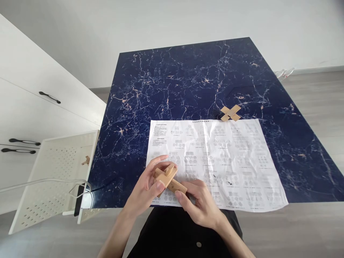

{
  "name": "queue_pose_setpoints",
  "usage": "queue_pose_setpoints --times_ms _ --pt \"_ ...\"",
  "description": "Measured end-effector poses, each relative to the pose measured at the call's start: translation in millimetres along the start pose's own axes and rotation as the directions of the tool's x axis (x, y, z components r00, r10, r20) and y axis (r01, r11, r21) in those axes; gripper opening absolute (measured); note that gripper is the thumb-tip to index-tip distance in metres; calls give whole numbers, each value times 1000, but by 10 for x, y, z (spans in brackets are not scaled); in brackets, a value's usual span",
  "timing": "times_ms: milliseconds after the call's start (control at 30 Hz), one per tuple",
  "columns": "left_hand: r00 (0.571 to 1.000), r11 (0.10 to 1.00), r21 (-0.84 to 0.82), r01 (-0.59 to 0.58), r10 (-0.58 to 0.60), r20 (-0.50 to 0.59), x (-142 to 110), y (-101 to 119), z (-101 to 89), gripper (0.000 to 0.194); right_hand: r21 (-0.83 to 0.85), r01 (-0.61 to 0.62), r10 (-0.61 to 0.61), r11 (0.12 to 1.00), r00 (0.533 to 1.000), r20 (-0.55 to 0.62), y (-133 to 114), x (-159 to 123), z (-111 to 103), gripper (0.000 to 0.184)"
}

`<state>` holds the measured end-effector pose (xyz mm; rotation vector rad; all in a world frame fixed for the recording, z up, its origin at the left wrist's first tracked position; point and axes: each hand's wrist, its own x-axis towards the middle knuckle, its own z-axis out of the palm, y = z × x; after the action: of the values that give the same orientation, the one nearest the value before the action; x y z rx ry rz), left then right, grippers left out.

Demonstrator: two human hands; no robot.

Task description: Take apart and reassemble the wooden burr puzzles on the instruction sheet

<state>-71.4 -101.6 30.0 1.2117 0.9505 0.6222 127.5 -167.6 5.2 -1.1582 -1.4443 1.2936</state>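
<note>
Both my hands hold a wooden interlocking puzzle (166, 177) made of crossed light-brown pieces, just above the table's front edge. My left hand (150, 181) is closed around its left side, with the thumb on top and the forefinger stretched along the far side. At the right, my right hand (200, 200) pinches the end of a bar that sticks out toward it. Fingers and palm hide part of the puzzle. Beneath lies a creased instruction sheet (206, 154) printed with rows of small diagrams. A second wooden piece, cross-shaped (230, 113), rests at the sheet's top edge.
The blue marbled table (172, 86) extends away from me. To its left stand a white perforated rack (55, 179) with a small wooden piece (86, 160) on it, a white cable (45, 181), and white cabinets (24, 107) with black handles. Clear plastic (285, 72) shows beyond the right edge.
</note>
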Motion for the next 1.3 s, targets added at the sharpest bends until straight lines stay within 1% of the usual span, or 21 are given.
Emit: queue_pose_setpoints --times_ms 133,267,400,467,500,533,567,600,633,667,700,733,767,833,933,1000,1133,1300 --pt "1000 1000 6 -4 4 13 25 35 -17 78 -8 -19 19 1000 1000 5 12 3 2 43" --pt "1000 998 -64 6 -5 20 67 36 -23 77 -19 -21 21 1000 1000 2 16 -3 16 44" --pt "1000 996 -84 -16 15 -5 111 52 -4 77 -44 -18 19 999 1000 20 20 7 24 43" --pt "998 993 -102 -55 50 -47 150 66 -1 78 -52 -9 11 999 1000 28 29 11 26 43" --pt "993 988 -128 -85 74 -91 178 70 -5 77 -51 -9 11 999 1000 29 35 11 27 43" --pt "983 980 -153 -128 104 -152 211 68 -13 75 -48 -13 15 999 1000 28 41 11 28 44" --pt "962 970 -163 -179 138 -236 247 62 -26 72 -45 -22 23 999 999 25 46 9 30 44" --pt "932 967 -131 -219 168 -321 285 50 -45 68 -42 -33 34 999 999 20 51 7 32 44" --pt "892 968 -46 -246 208 -401 321 34 -68 61 -39 -42 43 998 999 14 54 5 34 44" --pt "853 967 68 -246 250 -458 355 14 -94 55 -35 -47 47 998 999 8 56 4 35 45" --pt "822 955 187 -230 293 -489 384 -7 -121 55 -32 -49 49 998 999 4 56 3 37 45" --pt "799 933 289 -216 339 -497 410 -29 -147 60 -27 -48 48 998 999 1 54 3 38 45" --pt "787 907 371 -201 375 -491 431 -49 -170 65 -19 -47 47 999 999 0 52 3 39 46" --pt "774 856 490 -163 419 -475 463 -83 -203 71 -3 -47 47 999 999 1 45 4 38 46" --pt "753 774 632 -46 443 -487 494 -111 -221 70 7 -54 54 998 999 3 37 8 35 45" --pt "742 717 697 13 460 -487 509 -122 -222 70 7 -54 54 999 999 2 32 11 34 46" --pt "745 648 761 34 491 -452 538 -152 -227 69 15 -55 55 998 998 -4 22 14 37 48" --pt "735 600 799 43 523 -432 571 -202 -233 68 0 -44 44 999 999 -26 24 8 39 49"
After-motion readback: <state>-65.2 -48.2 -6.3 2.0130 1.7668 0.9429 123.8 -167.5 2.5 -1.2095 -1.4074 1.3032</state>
